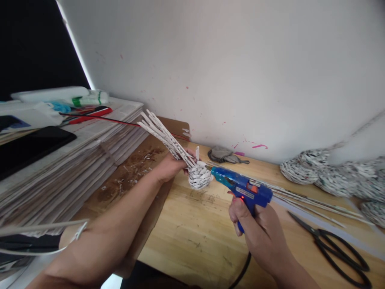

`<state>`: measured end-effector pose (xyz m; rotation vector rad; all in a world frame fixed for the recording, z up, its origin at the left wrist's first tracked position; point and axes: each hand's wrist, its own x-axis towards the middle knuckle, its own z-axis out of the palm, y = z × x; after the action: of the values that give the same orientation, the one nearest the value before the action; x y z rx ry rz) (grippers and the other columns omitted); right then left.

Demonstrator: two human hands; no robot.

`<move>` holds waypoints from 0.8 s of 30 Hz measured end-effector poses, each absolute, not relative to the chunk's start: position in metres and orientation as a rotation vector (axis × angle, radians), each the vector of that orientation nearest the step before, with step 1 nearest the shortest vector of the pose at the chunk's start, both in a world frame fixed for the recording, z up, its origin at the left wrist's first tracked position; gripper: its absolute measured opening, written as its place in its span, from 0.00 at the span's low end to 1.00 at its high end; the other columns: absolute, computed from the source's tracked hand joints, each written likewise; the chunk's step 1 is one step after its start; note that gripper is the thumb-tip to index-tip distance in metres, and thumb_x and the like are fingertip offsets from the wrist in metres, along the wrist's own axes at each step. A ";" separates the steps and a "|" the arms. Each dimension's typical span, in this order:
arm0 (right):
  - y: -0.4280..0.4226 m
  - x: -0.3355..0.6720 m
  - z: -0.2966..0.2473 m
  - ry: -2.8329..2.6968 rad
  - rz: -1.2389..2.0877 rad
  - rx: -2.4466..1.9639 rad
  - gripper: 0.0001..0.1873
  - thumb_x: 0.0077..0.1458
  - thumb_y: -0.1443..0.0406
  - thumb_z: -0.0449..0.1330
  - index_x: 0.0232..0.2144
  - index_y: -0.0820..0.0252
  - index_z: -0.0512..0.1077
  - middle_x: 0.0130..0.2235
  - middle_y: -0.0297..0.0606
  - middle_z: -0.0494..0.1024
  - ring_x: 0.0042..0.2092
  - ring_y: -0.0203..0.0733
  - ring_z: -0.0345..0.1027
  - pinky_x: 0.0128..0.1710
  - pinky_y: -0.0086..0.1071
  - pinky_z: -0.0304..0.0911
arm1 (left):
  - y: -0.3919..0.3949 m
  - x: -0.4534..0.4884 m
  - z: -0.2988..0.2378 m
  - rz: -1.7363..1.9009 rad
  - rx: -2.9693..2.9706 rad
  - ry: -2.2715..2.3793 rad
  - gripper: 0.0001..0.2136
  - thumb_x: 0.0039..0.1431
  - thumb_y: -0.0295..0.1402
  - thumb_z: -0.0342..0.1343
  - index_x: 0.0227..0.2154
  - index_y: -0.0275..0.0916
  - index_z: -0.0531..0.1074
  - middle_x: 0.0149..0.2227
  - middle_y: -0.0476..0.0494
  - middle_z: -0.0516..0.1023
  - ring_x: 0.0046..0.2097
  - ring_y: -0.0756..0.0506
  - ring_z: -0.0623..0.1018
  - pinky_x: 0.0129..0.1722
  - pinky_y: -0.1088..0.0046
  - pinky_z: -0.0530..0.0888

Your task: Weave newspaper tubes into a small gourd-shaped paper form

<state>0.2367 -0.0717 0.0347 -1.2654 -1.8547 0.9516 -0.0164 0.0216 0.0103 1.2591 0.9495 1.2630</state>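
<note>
My left hand (171,165) is closed around a small woven piece of rolled newspaper (199,176), whose loose paper sticks (162,132) fan up and to the left. My right hand (255,226) grips the handle of a blue hot glue gun (243,188) with a red light lit. The gun's nozzle touches the right side of the woven piece. Both are held just above a wooden table (192,237).
A tall stack of newspapers (75,160) fills the left, with a red-handled tool and bottles on top. Black scissors (337,243) and long paper sticks (315,202) lie at the right. Finished woven pieces (325,172) sit by the white wall. A grey rag (224,154) lies behind.
</note>
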 end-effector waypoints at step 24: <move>-0.072 0.239 0.039 -1.908 0.698 -1.337 0.19 0.66 0.52 0.53 0.27 0.56 0.66 0.20 0.31 0.66 0.23 0.37 0.61 0.24 0.31 0.55 | 0.023 -0.020 0.012 1.255 1.218 0.949 0.14 0.41 0.37 0.70 0.27 0.34 0.76 0.24 0.49 0.74 0.22 0.52 0.71 0.18 0.78 0.67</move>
<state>0.2389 -0.0725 0.0392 -1.3370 -1.9081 0.6981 -0.0204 0.0227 0.0118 1.2178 0.9487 1.2545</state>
